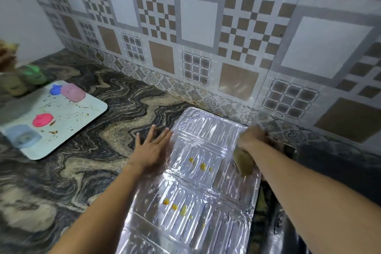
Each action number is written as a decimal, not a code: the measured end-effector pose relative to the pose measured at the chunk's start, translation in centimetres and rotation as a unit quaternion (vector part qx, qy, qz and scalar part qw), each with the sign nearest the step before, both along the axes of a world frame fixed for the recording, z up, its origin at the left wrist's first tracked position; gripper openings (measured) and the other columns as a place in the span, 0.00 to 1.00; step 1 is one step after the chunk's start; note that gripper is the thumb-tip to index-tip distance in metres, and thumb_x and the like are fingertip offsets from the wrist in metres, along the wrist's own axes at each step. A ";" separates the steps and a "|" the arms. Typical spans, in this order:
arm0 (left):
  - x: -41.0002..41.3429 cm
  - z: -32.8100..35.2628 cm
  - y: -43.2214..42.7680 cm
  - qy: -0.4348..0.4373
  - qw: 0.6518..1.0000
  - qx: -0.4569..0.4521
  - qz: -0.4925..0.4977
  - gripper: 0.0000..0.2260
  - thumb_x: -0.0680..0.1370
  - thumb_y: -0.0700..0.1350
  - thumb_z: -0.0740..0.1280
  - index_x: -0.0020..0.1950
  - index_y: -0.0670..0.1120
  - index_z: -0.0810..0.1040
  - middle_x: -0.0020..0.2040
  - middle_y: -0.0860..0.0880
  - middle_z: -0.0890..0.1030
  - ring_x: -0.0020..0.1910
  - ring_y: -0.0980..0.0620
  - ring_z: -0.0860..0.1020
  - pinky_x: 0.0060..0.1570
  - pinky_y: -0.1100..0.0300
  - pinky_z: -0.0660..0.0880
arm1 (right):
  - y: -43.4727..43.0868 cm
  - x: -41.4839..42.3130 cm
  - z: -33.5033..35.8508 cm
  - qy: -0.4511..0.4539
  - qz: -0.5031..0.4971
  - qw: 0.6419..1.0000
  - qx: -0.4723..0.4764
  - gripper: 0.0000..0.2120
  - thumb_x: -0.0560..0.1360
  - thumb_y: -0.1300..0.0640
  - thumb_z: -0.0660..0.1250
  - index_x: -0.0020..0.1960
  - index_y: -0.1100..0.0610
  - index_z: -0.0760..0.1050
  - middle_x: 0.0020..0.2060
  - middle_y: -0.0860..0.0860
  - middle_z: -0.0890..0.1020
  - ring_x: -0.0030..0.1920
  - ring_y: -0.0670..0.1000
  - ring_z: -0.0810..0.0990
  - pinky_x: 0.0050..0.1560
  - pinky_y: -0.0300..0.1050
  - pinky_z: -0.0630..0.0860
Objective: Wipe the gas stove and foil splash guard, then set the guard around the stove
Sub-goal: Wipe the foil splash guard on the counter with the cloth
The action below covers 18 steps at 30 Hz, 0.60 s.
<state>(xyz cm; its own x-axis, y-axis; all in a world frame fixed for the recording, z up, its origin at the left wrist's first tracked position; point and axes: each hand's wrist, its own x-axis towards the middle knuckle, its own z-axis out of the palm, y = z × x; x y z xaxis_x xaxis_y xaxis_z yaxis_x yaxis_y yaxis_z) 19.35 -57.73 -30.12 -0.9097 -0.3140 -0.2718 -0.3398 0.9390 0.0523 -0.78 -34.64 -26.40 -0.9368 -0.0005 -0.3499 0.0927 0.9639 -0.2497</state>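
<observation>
The foil splash guard [198, 187] lies flat on the marbled counter, its far end near the tiled wall. Yellow stains dot its middle and lower panels. My left hand [152, 146] rests flat, fingers spread, on the guard's left edge and the counter. My right hand [252, 138] is blurred at the guard's far right corner, closed around a tan cloth [244, 163] that hangs down onto the foil. The dark gas stove [338, 163] sits at the right, mostly hidden by my right arm.
A pale tray [68, 121] with several coloured small containers and brown smears sits at the left on the counter [107, 113]. Green and beige jars [24, 78] stand behind it. The patterned tiled wall [198, 27] runs along the back.
</observation>
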 end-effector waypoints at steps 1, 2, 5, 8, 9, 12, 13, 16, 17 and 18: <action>0.9 0.3 -0.1 0.010 1.000 0.003 0.006 0.29 0.78 0.62 0.34 0.79 0.58 0.35 0.79 0.60 0.39 0.77 0.44 0.34 0.72 0.28 0.41 | -0.8 0.4 0.9 0.006 0.025 0.999 -0.022 0.17 0.79 0.54 0.65 0.64 0.62 0.75 0.65 0.62 0.76 0.64 0.62 0.76 0.59 0.49 0.74; 2.1 0.5 -0.1 0.018 1.000 0.004 0.012 0.34 0.74 0.66 0.28 0.80 0.58 0.37 0.79 0.60 0.40 0.78 0.46 0.35 0.73 0.30 0.43 | -1.9 1.2 1.9 0.006 0.040 0.998 -0.058 0.18 0.79 0.52 0.66 0.64 0.61 0.75 0.64 0.61 0.77 0.63 0.61 0.77 0.55 0.47 0.75; 5.7 -0.3 -0.5 0.003 1.000 -0.009 0.020 0.30 0.79 0.66 0.35 0.80 0.59 0.41 0.80 0.60 0.45 0.80 0.46 0.40 0.74 0.31 0.46 | -5.9 3.4 4.2 -0.019 0.107 0.984 -0.142 0.22 0.79 0.48 0.66 0.67 0.61 0.73 0.63 0.61 0.78 0.62 0.61 0.78 0.49 0.44 0.73; 7.6 -0.9 -0.5 -0.009 0.999 0.002 0.030 0.35 0.73 0.68 0.32 0.80 0.61 0.45 0.80 0.62 0.49 0.80 0.45 0.41 0.73 0.31 0.48 | -9.9 6.2 4.9 -0.036 0.194 0.969 -0.150 0.22 0.79 0.48 0.62 0.66 0.62 0.75 0.65 0.61 0.77 0.64 0.62 0.76 0.51 0.43 0.70; 7.8 -1.0 -0.3 -0.010 0.999 0.001 0.031 0.36 0.72 0.68 0.31 0.80 0.61 0.46 0.80 0.62 0.49 0.80 0.45 0.41 0.73 0.30 0.48 | -11.1 7.4 5.0 -0.029 0.237 0.961 -0.140 0.20 0.80 0.49 0.60 0.65 0.61 0.75 0.65 0.62 0.76 0.65 0.62 0.75 0.54 0.44 0.71; 8.1 -1.7 0.3 0.014 0.999 -0.002 0.028 0.34 0.73 0.63 0.30 0.80 0.60 0.42 0.81 0.61 0.48 0.80 0.45 0.38 0.73 0.30 0.47 | -13.7 10.0 3.1 -0.004 0.307 0.946 -0.101 0.17 0.81 0.53 0.59 0.64 0.62 0.76 0.65 0.62 0.75 0.67 0.64 0.70 0.63 0.50 0.70; 8.3 -2.0 0.4 0.013 1.000 -0.009 0.024 0.32 0.75 0.62 0.31 0.80 0.59 0.40 0.81 0.60 0.46 0.79 0.44 0.36 0.73 0.31 0.45 | -14.3 10.6 1.7 -0.003 0.326 0.943 -0.074 0.17 0.81 0.54 0.59 0.65 0.61 0.75 0.66 0.62 0.74 0.67 0.65 0.68 0.62 0.52 0.69; 8.6 -2.5 0.7 0.023 0.999 -0.024 0.006 0.27 0.84 0.54 0.44 0.80 0.56 0.35 0.80 0.60 0.39 0.76 0.44 0.31 0.72 0.28 0.41 | -14.3 12.4 -2.1 -0.003 0.340 0.940 0.018 0.26 0.79 0.51 0.60 0.75 0.56 0.64 0.76 0.61 0.60 0.73 0.67 0.57 0.64 0.60 0.65; 8.6 -2.6 0.6 0.026 0.999 -0.025 0.001 0.28 0.84 0.52 0.47 0.80 0.56 0.35 0.80 0.59 0.38 0.76 0.44 0.30 0.72 0.28 0.41 | -14.0 13.1 -3.0 0.006 0.344 0.939 0.021 0.31 0.79 0.49 0.60 0.79 0.56 0.56 0.79 0.60 0.50 0.76 0.69 0.49 0.70 0.63 0.59; 8.5 -2.7 0.6 0.026 0.999 -0.027 -0.005 0.28 0.84 0.51 0.47 0.79 0.56 0.34 0.80 0.59 0.37 0.76 0.44 0.30 0.72 0.28 0.40 | -13.6 13.5 -4.1 0.031 0.358 0.933 0.014 0.34 0.81 0.48 0.59 0.81 0.54 0.49 0.81 0.56 0.43 0.78 0.67 0.41 0.74 0.65 0.51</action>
<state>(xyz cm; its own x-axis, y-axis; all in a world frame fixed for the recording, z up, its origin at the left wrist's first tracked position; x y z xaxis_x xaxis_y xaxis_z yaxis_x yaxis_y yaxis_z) 27.89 -57.08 -32.78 -0.9256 -0.3173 -0.2064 -0.3282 0.9444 0.0199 12.72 -48.19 -30.51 -0.7186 -0.6258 -0.3033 -0.5914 0.7793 -0.2070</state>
